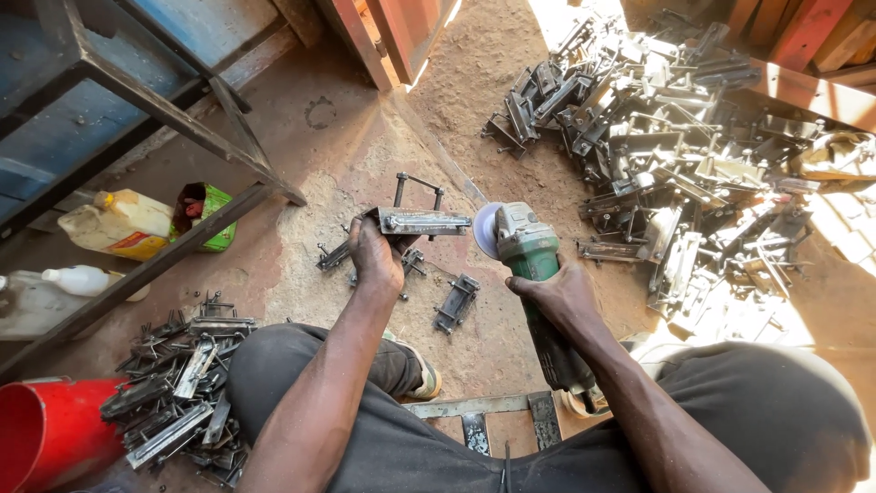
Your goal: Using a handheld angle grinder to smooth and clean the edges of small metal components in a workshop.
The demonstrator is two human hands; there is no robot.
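My left hand [374, 257] grips a welded metal bracket [422, 219] with two upright bolts, holding it above the dirt floor. My right hand [558, 294] is wrapped round the body of a green angle grinder [522, 245]. The grinder's disc [485, 230] sits just to the right of the bracket's end, close to it or touching. Two more brackets [456, 301] lie on the ground under and beside my left hand.
A big heap of metal brackets [680, 155] fills the right side. A smaller pile [178, 393] lies by my left knee, beside a red bucket [41, 434]. Plastic jugs [119, 224], a green packet [208, 212] and a metal frame [182, 119] stand left.
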